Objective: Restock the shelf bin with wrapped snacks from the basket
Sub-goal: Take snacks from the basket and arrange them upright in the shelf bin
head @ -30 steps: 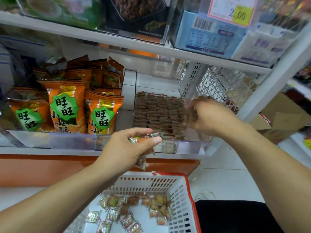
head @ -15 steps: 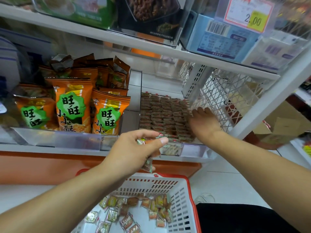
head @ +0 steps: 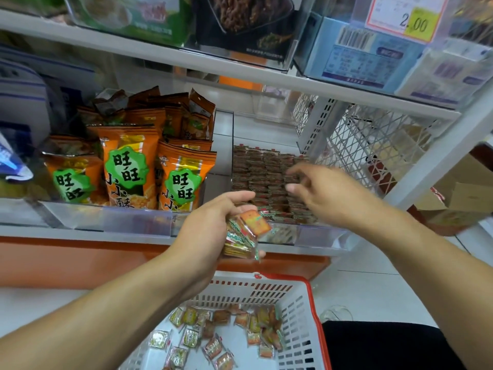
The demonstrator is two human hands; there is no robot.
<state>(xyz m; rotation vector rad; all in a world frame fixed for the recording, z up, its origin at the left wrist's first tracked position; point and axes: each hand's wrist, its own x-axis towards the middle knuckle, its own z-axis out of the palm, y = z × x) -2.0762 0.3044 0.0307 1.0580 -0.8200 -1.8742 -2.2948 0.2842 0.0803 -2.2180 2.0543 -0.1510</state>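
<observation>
My left hand (head: 210,225) grips a stack of small wrapped snacks (head: 246,232) in front of the shelf edge, above the basket. My right hand (head: 325,193) hovers over the clear shelf bin (head: 317,236), its fingers loosely bent and holding nothing, blurred by motion. The bin holds neat rows of brown wrapped snacks (head: 261,177). Below, the white basket with a red rim (head: 304,311) holds several loose wrapped snacks (head: 224,335).
Orange snack bags (head: 128,169) fill the bin to the left. A white mesh divider (head: 368,145) stands to the right of the snack bin. The upper shelf (head: 240,73) overhangs with boxes and a price tag (head: 410,20). Cardboard boxes (head: 464,198) sit far right.
My right hand has drawn back from the far right of the bin toward the front and the left hand. My left hand has tilted, showing the snack stack more fully.
</observation>
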